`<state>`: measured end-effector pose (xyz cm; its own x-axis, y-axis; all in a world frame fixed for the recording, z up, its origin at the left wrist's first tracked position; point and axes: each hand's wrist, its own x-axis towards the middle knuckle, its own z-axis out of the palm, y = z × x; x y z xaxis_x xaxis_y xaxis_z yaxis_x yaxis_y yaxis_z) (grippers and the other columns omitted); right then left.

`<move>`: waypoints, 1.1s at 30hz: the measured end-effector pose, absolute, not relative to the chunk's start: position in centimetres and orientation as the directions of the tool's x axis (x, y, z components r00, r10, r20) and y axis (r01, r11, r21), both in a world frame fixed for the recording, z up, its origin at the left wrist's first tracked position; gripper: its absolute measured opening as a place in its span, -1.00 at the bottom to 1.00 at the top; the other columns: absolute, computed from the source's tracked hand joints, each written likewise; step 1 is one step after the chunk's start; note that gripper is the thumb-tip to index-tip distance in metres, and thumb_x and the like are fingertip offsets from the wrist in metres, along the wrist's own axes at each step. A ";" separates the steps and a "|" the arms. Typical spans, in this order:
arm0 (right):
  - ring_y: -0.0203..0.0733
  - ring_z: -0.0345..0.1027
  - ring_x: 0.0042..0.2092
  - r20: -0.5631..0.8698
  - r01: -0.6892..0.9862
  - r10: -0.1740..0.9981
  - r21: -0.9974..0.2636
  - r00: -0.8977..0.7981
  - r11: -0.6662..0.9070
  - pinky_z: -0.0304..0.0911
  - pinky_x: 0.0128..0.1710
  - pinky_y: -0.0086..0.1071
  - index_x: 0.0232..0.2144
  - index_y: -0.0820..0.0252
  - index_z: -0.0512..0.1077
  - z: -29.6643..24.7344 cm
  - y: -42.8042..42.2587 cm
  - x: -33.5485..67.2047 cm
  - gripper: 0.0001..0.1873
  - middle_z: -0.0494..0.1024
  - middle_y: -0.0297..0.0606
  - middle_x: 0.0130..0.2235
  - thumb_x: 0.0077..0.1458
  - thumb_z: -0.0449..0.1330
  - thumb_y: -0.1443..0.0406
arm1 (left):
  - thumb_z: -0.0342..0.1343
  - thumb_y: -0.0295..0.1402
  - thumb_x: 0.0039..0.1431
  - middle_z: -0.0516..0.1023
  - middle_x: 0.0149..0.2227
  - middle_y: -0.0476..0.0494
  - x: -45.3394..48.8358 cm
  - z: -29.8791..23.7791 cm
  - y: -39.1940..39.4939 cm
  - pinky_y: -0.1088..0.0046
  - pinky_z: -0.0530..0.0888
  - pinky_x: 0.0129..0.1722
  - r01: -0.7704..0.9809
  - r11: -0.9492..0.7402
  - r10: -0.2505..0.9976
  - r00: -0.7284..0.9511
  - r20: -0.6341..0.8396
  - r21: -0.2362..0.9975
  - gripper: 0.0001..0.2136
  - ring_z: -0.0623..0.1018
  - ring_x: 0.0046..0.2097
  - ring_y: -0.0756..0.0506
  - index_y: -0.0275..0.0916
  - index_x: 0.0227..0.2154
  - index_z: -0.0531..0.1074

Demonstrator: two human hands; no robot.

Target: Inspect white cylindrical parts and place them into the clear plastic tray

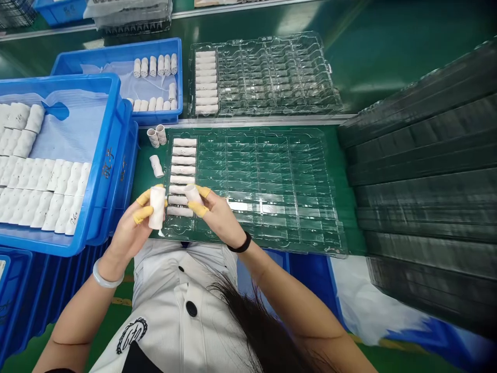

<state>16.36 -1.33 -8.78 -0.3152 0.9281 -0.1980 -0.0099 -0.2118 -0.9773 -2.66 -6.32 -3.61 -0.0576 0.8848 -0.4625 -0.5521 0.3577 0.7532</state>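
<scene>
White shirt (171, 339) nearest camera, dark emblem (132, 335) on chest, letters unclear. Left hand (130, 228) pinches white tube (157, 208) near left edge of clear tray (240, 171); right hand (223, 223) pinches second tube (192, 195) above tray's filled column. Fingertips (198, 209) wear yellow covers (143, 214), perhaps for keeping tubes clean. Tray lies close before body, likely for short reach. Blue crate (97, 166) at left bears handwritten characters (107, 161), not surely readable.

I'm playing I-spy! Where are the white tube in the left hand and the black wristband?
White tube (157, 208) in the left hand (130, 227): head view, middle of its side.
Black wristband (243, 247): head view, outside of the band.
</scene>
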 end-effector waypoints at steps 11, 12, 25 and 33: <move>0.06 0.39 -0.01 0.088 0.487 0.814 -0.763 -0.574 0.426 0.36 0.03 0.02 0.11 0.20 0.43 -15.3 -4.2 16.5 -0.64 0.57 -0.03 -0.05 0.29 0.11 0.33 | 0.04 -0.51 0.30 0.56 -0.11 -0.25 -2.9 -10.8 -12.3 0.25 0.52 -0.10 0.678 -0.389 0.917 0.349 0.193 0.624 -0.71 0.46 -0.10 -0.16 -0.24 0.05 0.46; 0.07 0.38 0.00 0.095 0.503 0.827 -0.754 -0.554 0.423 0.35 0.04 0.02 0.13 0.20 0.42 -15.4 -4.0 16.7 -0.62 0.57 -0.02 -0.04 0.29 0.10 0.33 | 0.04 -0.52 0.31 0.56 -0.11 -0.26 -2.7 -11.1 -12.0 0.26 0.52 -0.10 0.695 -0.426 0.903 0.362 0.231 0.579 -0.71 0.45 -0.09 -0.16 -0.25 0.05 0.44; 0.04 0.42 -0.05 0.182 0.714 0.923 -0.588 -0.340 0.379 0.36 -0.02 -0.08 0.13 0.23 0.39 -16.4 5.3 21.6 -0.58 0.58 -0.04 -0.02 0.26 0.06 0.27 | -0.18 -0.72 0.27 0.51 0.15 -0.32 -2.5 -16.7 -10.8 -0.01 0.37 0.28 0.701 -0.597 0.801 0.493 0.339 0.391 -0.51 0.29 0.37 -0.18 -0.30 0.20 0.29; 0.14 0.31 0.11 0.241 0.801 0.905 -0.423 -0.350 0.423 0.23 0.10 0.03 0.15 0.28 0.41 -17.5 15.7 20.2 -0.54 0.52 0.07 0.09 0.25 -0.01 0.35 | -0.05 -0.53 0.34 0.35 0.30 -0.34 -2.6 -13.8 -11.9 -0.09 0.14 0.38 0.729 -0.534 0.822 0.567 0.061 0.428 -0.50 0.21 0.39 -0.21 -0.24 0.32 0.17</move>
